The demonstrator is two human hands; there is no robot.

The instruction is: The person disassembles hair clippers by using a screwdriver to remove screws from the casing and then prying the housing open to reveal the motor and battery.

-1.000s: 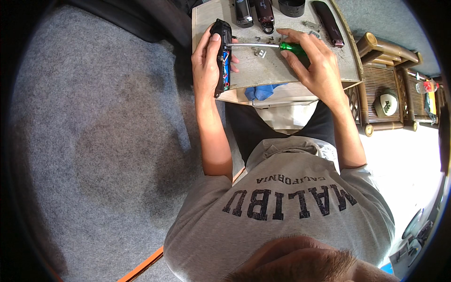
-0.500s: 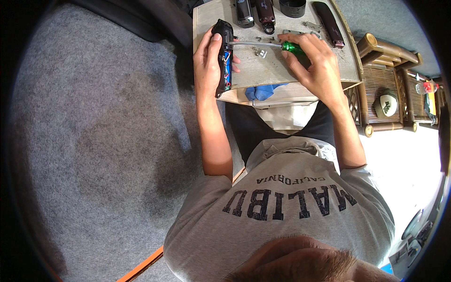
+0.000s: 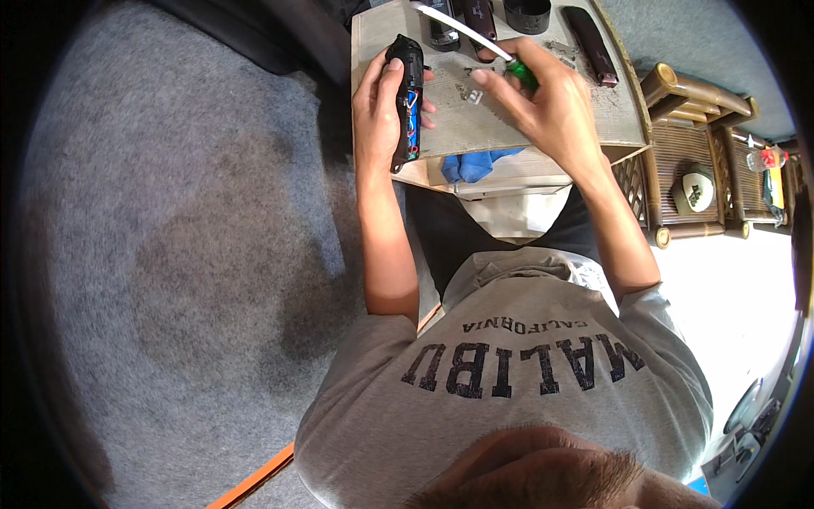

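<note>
My left hand is closed around an opened black hair clipper, held upright at the left side of the small table. Its lower half bares a blue battery and thin wires. In my right hand is a screwdriver with a green handle, gripped between thumb and fingers. The metal shaft points up and left, its tip apart from the clipper, over the far edge of the tabletop. Between my hands a small whitish part lies on the wood among dark bits.
Along the far side of the table lie a black clipper-like device, a maroon casing, a round black container and a long maroon cover. A blue cloth sits below the near edge. Bamboo furniture holds a cap at right.
The screwdriver has come away from the clipper and swung its tip up and away from me. My right hand has shifted slightly left and rotated. My left hand has barely moved.
</note>
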